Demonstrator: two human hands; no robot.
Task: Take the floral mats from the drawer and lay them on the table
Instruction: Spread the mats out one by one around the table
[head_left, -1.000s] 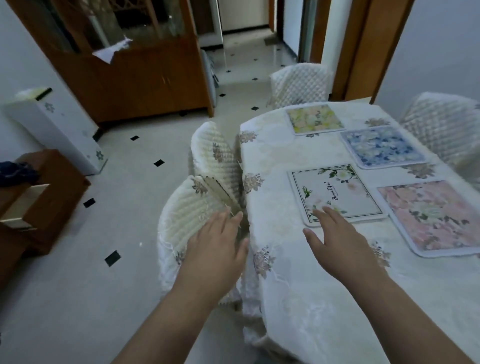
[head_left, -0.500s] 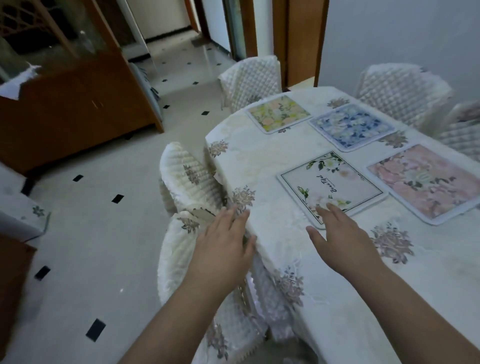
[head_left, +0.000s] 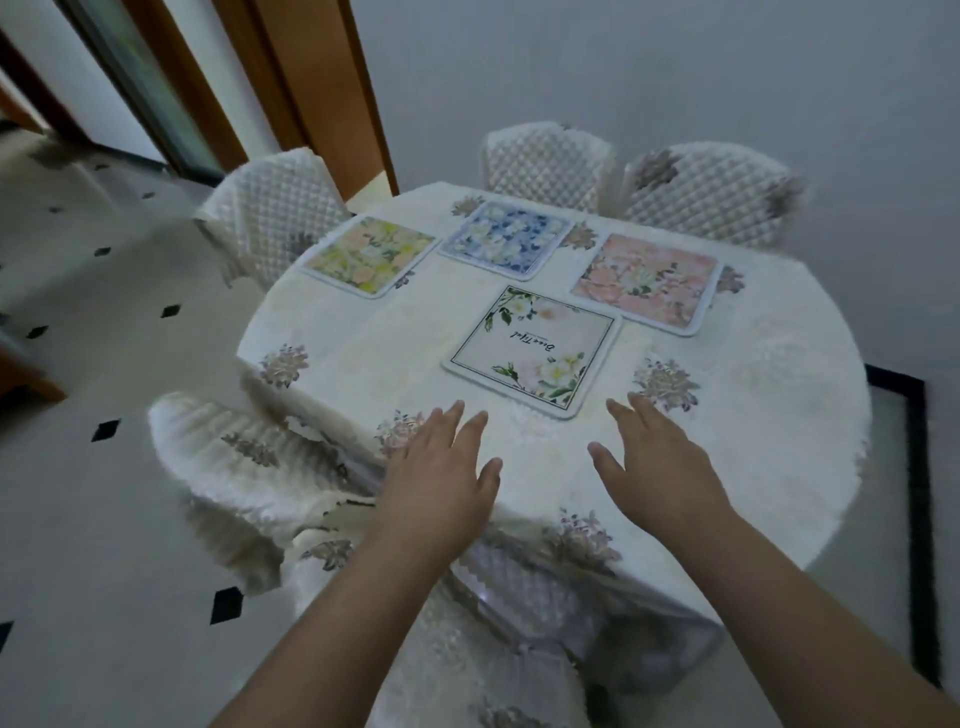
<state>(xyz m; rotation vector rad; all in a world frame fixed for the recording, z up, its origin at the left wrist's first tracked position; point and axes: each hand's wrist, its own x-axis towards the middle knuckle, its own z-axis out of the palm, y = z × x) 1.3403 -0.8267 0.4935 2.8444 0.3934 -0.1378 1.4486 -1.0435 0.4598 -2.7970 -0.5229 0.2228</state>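
Several floral mats lie flat on the round table (head_left: 779, 415) with its white flowered cloth: a yellow one (head_left: 370, 255) at the far left, a blue one (head_left: 506, 236) behind the middle, a pink one (head_left: 649, 280) at the right, and a white one with lettering (head_left: 535, 349) nearest me. My left hand (head_left: 441, 478) hovers palm down over the table's near edge, fingers straight and empty. My right hand (head_left: 654, 467) is spread the same way just right of the white mat's near corner, holding nothing. The drawer is out of view.
Quilted white chairs ring the table: one at the far left (head_left: 270, 208), two at the back (head_left: 545, 156) (head_left: 706, 192), one at the near left (head_left: 249, 462) and one below my arms (head_left: 519, 597). Tiled floor (head_left: 78, 519) lies to the left; a wall stands behind.
The view has swung right, bringing the table to the centre and the cabinet out of sight. Both hands have moved over the table's near edge, still empty and spread.
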